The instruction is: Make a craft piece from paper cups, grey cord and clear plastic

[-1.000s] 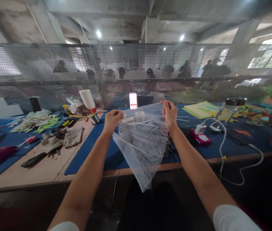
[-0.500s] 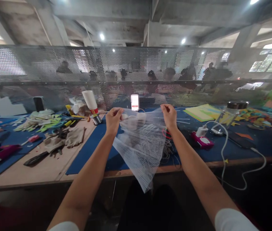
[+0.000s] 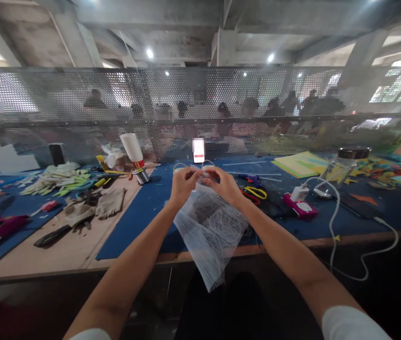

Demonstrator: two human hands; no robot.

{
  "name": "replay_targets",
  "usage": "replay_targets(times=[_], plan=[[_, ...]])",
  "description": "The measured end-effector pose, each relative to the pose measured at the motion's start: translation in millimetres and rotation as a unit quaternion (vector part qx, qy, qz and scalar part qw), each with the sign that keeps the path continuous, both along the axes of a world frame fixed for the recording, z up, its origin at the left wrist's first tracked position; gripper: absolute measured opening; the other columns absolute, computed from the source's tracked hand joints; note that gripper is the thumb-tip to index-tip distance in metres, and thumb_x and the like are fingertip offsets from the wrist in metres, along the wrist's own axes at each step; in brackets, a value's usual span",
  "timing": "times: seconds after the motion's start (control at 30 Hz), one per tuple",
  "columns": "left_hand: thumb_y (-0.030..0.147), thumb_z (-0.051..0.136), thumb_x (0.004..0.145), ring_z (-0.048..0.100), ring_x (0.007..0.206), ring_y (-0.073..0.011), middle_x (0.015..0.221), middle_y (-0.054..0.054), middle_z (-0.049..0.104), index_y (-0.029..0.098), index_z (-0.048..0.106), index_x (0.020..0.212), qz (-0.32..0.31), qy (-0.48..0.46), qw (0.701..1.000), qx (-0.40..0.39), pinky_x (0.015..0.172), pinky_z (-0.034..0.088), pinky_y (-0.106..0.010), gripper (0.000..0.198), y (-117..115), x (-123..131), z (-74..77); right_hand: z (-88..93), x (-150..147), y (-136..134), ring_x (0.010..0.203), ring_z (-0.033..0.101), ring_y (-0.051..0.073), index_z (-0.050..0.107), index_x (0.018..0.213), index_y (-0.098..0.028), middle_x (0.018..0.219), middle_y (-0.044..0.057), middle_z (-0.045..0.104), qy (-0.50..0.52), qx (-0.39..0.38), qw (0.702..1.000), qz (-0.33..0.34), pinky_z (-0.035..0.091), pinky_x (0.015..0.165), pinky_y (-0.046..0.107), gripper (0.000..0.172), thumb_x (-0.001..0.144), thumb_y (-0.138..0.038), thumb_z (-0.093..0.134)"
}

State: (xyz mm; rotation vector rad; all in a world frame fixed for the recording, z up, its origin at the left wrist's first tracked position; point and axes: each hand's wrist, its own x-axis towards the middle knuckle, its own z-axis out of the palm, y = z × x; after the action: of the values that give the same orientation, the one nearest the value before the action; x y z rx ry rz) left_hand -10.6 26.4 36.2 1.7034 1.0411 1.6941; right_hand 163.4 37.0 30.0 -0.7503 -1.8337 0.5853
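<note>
A sheer white striped mesh sheet (image 3: pixel 211 236) hangs folded from both my hands over the table's front edge. My left hand (image 3: pixel 183 183) pinches its top edge, fingers closed. My right hand (image 3: pixel 226 185) pinches the same edge right beside it, the two hands almost touching. A small white roll (image 3: pixel 207 168) sits on the blue mat (image 3: pixel 143 212) just behind my fingers.
Scissors with yellow and red handles (image 3: pixel 253 193), a pink device (image 3: pixel 301 208) with a white charger and cable (image 3: pixel 335 212), a glass jar (image 3: pixel 342 166) and coloured paper (image 3: pixel 299 164) lie right. Gloves (image 3: pixel 110 202), a white cup stack (image 3: pixel 131 147), green scraps and tools lie left. A perforated metal screen (image 3: pixel 200 99) stands behind.
My hands, held wide apart with the sheet spread between them, have come together at the middle. The sheet is folded narrower and hangs in a bunch.
</note>
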Motion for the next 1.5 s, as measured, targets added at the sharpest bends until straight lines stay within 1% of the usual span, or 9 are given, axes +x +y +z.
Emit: replay_targets(times=[0.07, 0.13, 0.23, 0.4, 0.63, 0.87, 1.07, 1.3, 1.5], plan=[[0.039, 0.075, 0.081, 0.043, 0.043, -0.0075, 0.050, 0.005, 0.051, 0.018, 0.068, 0.072, -0.018, -0.011, 1.000, -0.008, 0.043, 0.031, -0.021, 0.024, -1.2, 2.4, 0.0, -3.9, -1.3, -0.2, 0.062, 0.065, 0.014, 0.069, 0.098, -0.021, 0.077, 0.000, 0.070, 0.000, -0.030, 1.000, -0.005, 0.054, 0.069, 0.030, 0.027, 0.092, -0.047, 0.065], [0.040, 0.076, 0.081, 0.043, 0.043, -0.0074, 0.049, 0.005, 0.051, 0.017, 0.069, 0.072, -0.030, -0.012, 0.999, -0.012, 0.042, 0.031, -0.021, 0.025, -2.4, 3.3, 0.6, -5.0, 0.7, 0.6, 0.049, 0.057, 0.011, 0.068, 0.092, -0.021, 0.065, -0.003, 0.063, 0.021, -0.052, 0.998, -0.003, 0.049, 0.057, 0.026, 0.029, 0.094, -0.049, 0.062], [0.041, 0.078, 0.079, 0.042, 0.043, -0.0072, 0.048, 0.005, 0.050, 0.017, 0.071, 0.074, -0.043, -0.011, 0.999, -0.020, 0.043, 0.031, -0.021, 0.026, -3.1, 3.3, 1.9, -3.3, 4.1, 1.2, 0.043, 0.051, 0.009, 0.067, 0.092, -0.020, 0.060, -0.005, 0.059, 0.066, -0.064, 0.996, 0.004, 0.042, 0.046, 0.023, 0.032, 0.093, -0.052, 0.063], [0.045, 0.080, 0.076, 0.041, 0.042, -0.0072, 0.045, 0.005, 0.048, 0.016, 0.071, 0.074, -0.047, -0.008, 0.998, -0.040, 0.042, 0.030, -0.021, 0.031, -2.8, 2.6, 2.6, 1.6, 7.0, -1.4, 0.039, 0.045, 0.008, 0.066, 0.092, -0.020, 0.053, -0.006, 0.053, 0.098, -0.066, 0.993, -0.013, 0.037, 0.040, 0.022, 0.033, 0.093, -0.053, 0.063], [0.046, 0.080, 0.076, 0.044, 0.049, -0.0083, 0.051, 0.003, 0.053, 0.015, 0.075, 0.075, -0.054, 0.035, 0.996, -0.054, 0.047, 0.033, -0.021, 0.032, -3.1, -1.7, 2.6, 7.2, 13.9, 0.1, 0.040, 0.042, 0.008, 0.064, 0.089, -0.021, 0.054, -0.006, 0.051, 0.117, -0.054, 0.990, -0.061, 0.034, 0.037, 0.021, 0.036, 0.093, -0.057, 0.061], [0.046, 0.076, 0.081, 0.062, 0.066, -0.0137, 0.070, -0.004, 0.071, 0.015, 0.072, 0.074, -0.080, 0.054, 0.995, -0.038, 0.063, 0.047, -0.025, 0.032, -2.1, -5.0, 3.5, 7.7, 16.5, 3.3, 0.039, 0.043, 0.009, 0.062, 0.088, -0.022, 0.052, -0.006, 0.051, 0.121, -0.056, 0.988, -0.081, 0.035, 0.039, 0.023, 0.042, 0.092, -0.064, 0.058], [0.042, 0.072, 0.086, 0.054, 0.051, -0.0100, 0.053, 0.000, 0.061, 0.014, 0.068, 0.075, -0.055, 0.065, 0.995, -0.052, 0.054, 0.041, -0.022, 0.030, 2.0, -6.6, 1.3, 8.9, 20.2, 2.6, 0.042, 0.044, 0.009, 0.064, 0.086, -0.022, 0.054, -0.005, 0.050, 0.122, -0.030, 0.988, -0.091, 0.038, 0.045, 0.024, 0.047, 0.094, -0.067, 0.054], [0.048, 0.074, 0.082, 0.046, 0.043, -0.0082, 0.047, 0.002, 0.054, 0.015, 0.066, 0.073, -0.055, 0.065, 0.994, -0.068, 0.046, 0.033, -0.022, 0.035, 2.1, -5.8, 1.3, 6.2, 22.7, 8.1, 0.042, 0.043, 0.010, 0.067, 0.087, -0.022, 0.049, -0.006, 0.045, 0.119, -0.011, 0.987, -0.109, 0.037, 0.048, 0.025, 0.048, 0.097, -0.065, 0.050], [0.054, 0.070, 0.086, 0.042, 0.041, -0.0083, 0.043, 0.004, 0.049, 0.016, 0.069, 0.077, -0.058, 0.058, 0.995, -0.064, 0.044, 0.031, -0.023, 0.039, 0.7, -5.5, 1.4, 6.4, 22.6, 8.5, 0.043, 0.043, 0.011, 0.068, 0.084, -0.022, 0.048, -0.006, 0.045, 0.120, -0.011, 0.986, -0.113, 0.037, 0.050, 0.026, 0.049, 0.097, -0.066, 0.049]])
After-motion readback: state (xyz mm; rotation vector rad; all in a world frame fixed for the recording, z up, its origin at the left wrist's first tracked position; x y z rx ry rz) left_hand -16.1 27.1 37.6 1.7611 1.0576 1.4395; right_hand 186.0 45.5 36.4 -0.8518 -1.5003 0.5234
